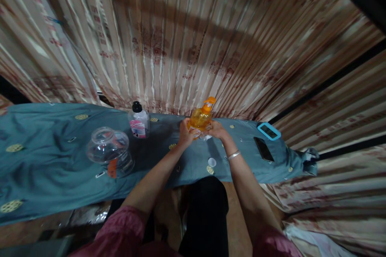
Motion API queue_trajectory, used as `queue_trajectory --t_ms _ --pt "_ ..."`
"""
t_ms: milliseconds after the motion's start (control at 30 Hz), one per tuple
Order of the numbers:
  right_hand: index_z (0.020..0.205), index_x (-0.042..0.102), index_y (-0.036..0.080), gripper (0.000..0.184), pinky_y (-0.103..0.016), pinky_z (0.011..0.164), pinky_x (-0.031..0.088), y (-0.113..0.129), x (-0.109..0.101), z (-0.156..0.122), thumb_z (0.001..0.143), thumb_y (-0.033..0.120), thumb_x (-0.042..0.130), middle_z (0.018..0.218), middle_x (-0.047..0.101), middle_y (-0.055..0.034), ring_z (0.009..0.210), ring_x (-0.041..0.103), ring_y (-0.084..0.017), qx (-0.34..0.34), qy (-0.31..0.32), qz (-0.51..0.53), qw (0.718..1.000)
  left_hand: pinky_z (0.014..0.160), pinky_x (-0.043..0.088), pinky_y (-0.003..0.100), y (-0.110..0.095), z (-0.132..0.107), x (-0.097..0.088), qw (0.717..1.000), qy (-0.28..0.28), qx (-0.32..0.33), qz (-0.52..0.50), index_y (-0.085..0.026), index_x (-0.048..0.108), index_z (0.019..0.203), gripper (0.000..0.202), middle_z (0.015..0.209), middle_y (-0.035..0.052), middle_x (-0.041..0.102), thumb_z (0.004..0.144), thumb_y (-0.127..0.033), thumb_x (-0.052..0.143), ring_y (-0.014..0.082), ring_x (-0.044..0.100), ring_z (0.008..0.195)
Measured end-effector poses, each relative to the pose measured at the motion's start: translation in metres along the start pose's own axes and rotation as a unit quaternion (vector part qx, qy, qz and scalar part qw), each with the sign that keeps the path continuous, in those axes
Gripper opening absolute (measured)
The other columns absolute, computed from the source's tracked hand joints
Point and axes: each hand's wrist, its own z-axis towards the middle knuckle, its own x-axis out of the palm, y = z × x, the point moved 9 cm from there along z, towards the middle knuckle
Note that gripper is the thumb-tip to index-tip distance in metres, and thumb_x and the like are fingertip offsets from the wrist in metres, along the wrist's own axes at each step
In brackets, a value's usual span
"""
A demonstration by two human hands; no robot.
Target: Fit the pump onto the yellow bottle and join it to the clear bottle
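An amber pump bottle [200,119] with an orange pump top tilts to the right in front of me, above the cloth-covered table [157,160]. My left hand [186,131] is closed on its left side, and my right hand [216,129] grips its lower right side. Part of the label shows between my hands. Something small and white is partly visible under the bottle, too unclear to name. Nearer to me lies a small round white cap [212,162].
Left of my hands stands a clear bottle [139,122] with a black cap and pink label. Clear plastic jars [104,146] are further left. On the right lie a dark phone [263,149] and a blue-framed device [269,131]. A pleated curtain [181,48] hangs behind the table.
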Motion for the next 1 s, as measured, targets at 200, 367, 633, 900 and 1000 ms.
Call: queue_trajectory --t_ms 200,367,633,900,1000 --pt "0.156 0.080 0.026 0.045 -0.059 0.113 0.077 -0.002 0.001 -0.035 0.117 0.045 0.092 0.162 0.083 -0.0122 0.137 0.086 -0.036 0.009 -0.015 0.007 1.000 0.146 0.050 0.062 0.006 -0.027 -0.016 0.997 -0.024 -0.072 -0.019 -0.028 0.077 0.137 0.067 0.156 0.0163 0.079 0.077 -0.023 0.105 0.0437 0.068 0.166" --pt "0.154 0.081 0.024 0.044 -0.060 0.113 0.077 0.012 0.050 -0.073 0.118 0.048 0.091 0.159 0.084 -0.0118 0.134 0.087 -0.036 -0.049 0.004 0.121 0.991 0.124 0.070 0.055 0.031 -0.102 -0.056 0.963 -0.038 -0.213 -0.158 -0.030 0.082 0.136 0.067 0.146 0.0139 0.089 0.079 -0.047 0.114 0.0399 0.083 0.149" --pt "0.156 0.080 0.025 0.045 -0.062 0.115 0.076 0.034 0.173 -0.091 0.118 0.046 0.091 0.163 0.083 -0.0130 0.137 0.086 -0.036 -0.074 0.089 0.275 0.954 0.078 0.074 0.034 0.040 -0.188 -0.135 0.908 -0.042 -0.317 -0.271 -0.021 0.083 0.098 0.059 0.096 0.0057 0.089 0.058 -0.036 0.122 0.0232 0.085 0.086" --pt "0.157 0.079 0.025 0.046 -0.059 0.110 0.078 0.026 0.193 -0.062 0.118 0.046 0.091 0.160 0.083 -0.0127 0.132 0.087 -0.035 -0.020 0.074 0.348 0.934 0.082 0.081 0.037 0.041 -0.196 -0.188 0.912 -0.110 -0.310 -0.246 -0.020 0.077 0.097 0.041 0.087 0.0020 0.083 0.085 -0.045 0.108 0.0217 0.085 0.081" --pt "0.158 0.079 0.025 0.048 -0.060 0.112 0.077 0.028 0.188 -0.051 0.118 0.047 0.091 0.163 0.082 -0.0131 0.134 0.086 -0.036 -0.006 0.020 0.356 0.934 0.087 0.083 0.044 0.046 -0.204 -0.184 0.903 -0.093 -0.329 -0.260 -0.019 0.079 0.112 0.047 0.104 0.0105 0.091 0.092 -0.052 0.106 0.0295 0.093 0.093"
